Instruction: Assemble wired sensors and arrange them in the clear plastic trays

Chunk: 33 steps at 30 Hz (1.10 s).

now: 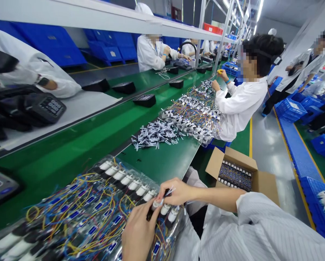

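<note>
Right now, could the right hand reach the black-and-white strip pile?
Probably yes: the right hand is busy at the white cylinders, but nothing visible blocks the way across the green tabletop to the strip pile.

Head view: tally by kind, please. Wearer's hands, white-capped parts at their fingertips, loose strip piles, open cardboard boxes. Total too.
Wearer's hands: 2 (left hand, right hand)
White-capped part at the fingertips: 1
Loose strip pile: 1
Open cardboard box: 1
Total: 5
</note>
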Available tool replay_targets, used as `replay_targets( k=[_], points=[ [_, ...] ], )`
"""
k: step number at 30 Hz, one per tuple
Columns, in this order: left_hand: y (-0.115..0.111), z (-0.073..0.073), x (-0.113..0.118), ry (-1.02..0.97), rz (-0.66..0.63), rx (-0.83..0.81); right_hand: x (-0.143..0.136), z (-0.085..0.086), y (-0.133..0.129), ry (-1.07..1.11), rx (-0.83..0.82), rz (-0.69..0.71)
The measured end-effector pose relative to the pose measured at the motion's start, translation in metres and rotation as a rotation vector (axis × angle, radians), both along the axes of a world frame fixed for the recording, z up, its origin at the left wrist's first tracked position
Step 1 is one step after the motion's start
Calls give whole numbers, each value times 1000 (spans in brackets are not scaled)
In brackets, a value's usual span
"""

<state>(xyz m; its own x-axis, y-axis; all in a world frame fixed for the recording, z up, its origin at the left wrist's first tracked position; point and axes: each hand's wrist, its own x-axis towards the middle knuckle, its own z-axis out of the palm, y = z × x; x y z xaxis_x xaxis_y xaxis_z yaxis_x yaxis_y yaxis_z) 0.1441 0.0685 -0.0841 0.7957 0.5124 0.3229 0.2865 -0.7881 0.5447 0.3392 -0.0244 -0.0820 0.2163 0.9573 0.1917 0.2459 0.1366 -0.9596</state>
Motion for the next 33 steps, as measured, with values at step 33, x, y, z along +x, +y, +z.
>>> replay_targets(
  k=[33],
  points=[
    [-8,21,17,114,56,-63,19,15,-2,-112,-245,-11]
  ],
)
